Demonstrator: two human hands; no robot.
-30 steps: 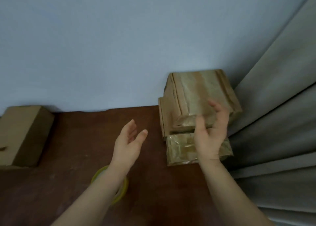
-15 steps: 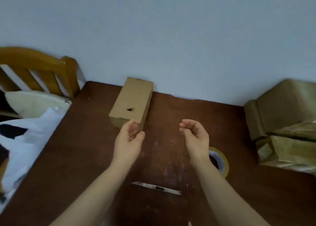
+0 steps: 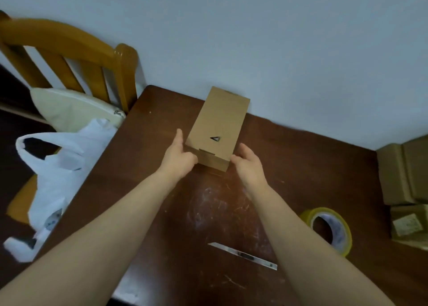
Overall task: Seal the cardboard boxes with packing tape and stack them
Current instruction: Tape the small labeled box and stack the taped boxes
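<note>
My left hand [image 3: 179,157] grips the near left corner of a plain brown oblong cardboard box [image 3: 217,125]. The thumb is hooked across the short end face and the fingers lie along the left side, one fingertip showing above the edge. My right hand [image 3: 247,164] is loosely open, palm turned inward, and lies against the box's near right corner. I cannot tell how hard it presses.

The box sits just above the middle of the frame on the dark brown scratched wooden worktop [image 3: 208,213]. Its far end is close to the pale blue-grey wall [image 3: 254,39], its lid is down, and there is a small dark triangular mark on top.

A roll of clear packing tape with a yellowish rim [image 3: 342,227] lies flat at the lower right, apart from my right forearm. A slim silver metal cutter [image 3: 243,256] lies between my forearms in the lower middle of the frame. A stack of brown cardboard boxes wrapped in shiny tape [image 3: 405,185] is cut off by the right edge.

At the upper left, beside the worktop, stands an orange-brown wooden chair [image 3: 69,41] with a cream cushion [image 3: 74,111] and a crumpled white plastic bag [image 3: 60,166] on it.
</note>
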